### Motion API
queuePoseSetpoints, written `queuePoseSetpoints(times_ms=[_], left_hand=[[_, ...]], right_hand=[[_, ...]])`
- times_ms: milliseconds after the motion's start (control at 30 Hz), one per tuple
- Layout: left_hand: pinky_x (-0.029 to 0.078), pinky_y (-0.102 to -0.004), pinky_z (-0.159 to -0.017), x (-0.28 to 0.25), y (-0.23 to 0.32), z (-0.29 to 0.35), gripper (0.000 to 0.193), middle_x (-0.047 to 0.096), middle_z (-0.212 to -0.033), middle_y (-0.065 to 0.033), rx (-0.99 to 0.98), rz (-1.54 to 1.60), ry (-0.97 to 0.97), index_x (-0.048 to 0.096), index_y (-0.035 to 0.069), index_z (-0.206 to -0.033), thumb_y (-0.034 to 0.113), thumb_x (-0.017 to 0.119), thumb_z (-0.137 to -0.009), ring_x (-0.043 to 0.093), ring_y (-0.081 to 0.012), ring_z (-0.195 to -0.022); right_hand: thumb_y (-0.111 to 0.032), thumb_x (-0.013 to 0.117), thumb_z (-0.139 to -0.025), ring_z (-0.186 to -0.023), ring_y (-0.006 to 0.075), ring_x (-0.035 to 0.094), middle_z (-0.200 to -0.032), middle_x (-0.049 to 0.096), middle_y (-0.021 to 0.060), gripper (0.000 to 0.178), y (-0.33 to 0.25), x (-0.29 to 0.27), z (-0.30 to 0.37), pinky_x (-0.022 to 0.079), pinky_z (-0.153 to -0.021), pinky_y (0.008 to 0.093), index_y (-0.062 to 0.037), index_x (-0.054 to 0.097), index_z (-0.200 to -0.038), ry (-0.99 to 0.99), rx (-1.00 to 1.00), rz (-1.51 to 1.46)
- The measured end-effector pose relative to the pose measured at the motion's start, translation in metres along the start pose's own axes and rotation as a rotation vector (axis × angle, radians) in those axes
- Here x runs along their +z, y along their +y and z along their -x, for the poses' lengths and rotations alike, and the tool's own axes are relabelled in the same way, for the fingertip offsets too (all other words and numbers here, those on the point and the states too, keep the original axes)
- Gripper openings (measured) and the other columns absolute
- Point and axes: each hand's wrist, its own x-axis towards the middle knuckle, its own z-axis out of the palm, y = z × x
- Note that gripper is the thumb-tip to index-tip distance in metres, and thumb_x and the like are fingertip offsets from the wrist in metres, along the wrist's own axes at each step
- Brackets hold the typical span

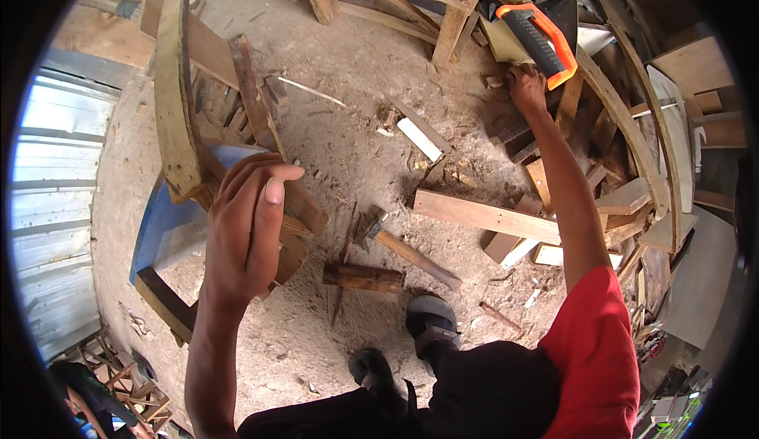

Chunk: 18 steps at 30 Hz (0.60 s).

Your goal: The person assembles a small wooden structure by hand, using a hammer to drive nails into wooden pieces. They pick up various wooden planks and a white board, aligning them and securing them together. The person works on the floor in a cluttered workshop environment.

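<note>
The left hand (249, 229) sits at about eight o'clock in the view, its fingers (273, 194) curled round the lower end of a curved, weathered wooden frame piece (175, 99) that rises toward eleven o'clock. The right hand (527, 87) reaches out to one o'clock, fingers closed on the end of a handsaw with an orange and black handle (541, 40), which lies among stacked wooden planks (624, 135). On the sawdust-covered floor (356, 99) near the centre, at roughly six o'clock, lies a wooden-handled hammer (403, 248) just beside a short dark wooden block (364, 278).
</note>
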Motion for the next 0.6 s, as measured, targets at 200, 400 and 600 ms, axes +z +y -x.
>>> queuePoseSetpoints(times_ms=[200,400,600], left_hand=[[0.048,-0.0448,-0.091,0.003,0.001,-0.001,0.035,0.068,-0.102,-0.0221,-0.023,0.028,-0.003,0.066,-0.007,-0.106,0.018,0.042,-0.105,0.063,-0.0381,-0.1],[0.046,-0.0441,-0.093,0.004,0.0,0.001,0.032,0.068,-0.101,-0.0205,-0.025,0.043,-0.014,0.066,-0.006,-0.106,0.019,0.046,-0.105,0.063,-0.038,-0.099],[0.043,-0.044,-0.095,0.006,-0.001,0.001,0.024,0.069,-0.1,-0.0176,0.006,-0.059,-0.083,0.066,-0.002,-0.104,0.018,0.051,-0.103,0.063,-0.0368,-0.099]], right_hand=[[-0.022,0.068,-0.091,-0.111,0.0364,0.064,-0.114,0.07,0.0132,0.02,-0.002,0.008,-0.003,0.045,-0.095,0.0557,-0.0131,0.07,-0.109,-0.1,0.121,0.022],[-0.023,0.067,-0.091,-0.108,0.0356,0.065,-0.109,0.071,0.0136,0.02,-0.001,0.014,-0.005,0.047,-0.095,0.0526,-0.0123,0.07,-0.108,-0.106,0.142,0.001],[-0.02,0.07,-0.09,-0.096,0.0387,0.07,-0.1,0.073,0.019,0.017,-0.043,-0.008,0.006,0.056,-0.084,0.0441,-0.0088,0.07,-0.102,0.03,0.114,-0.42]])
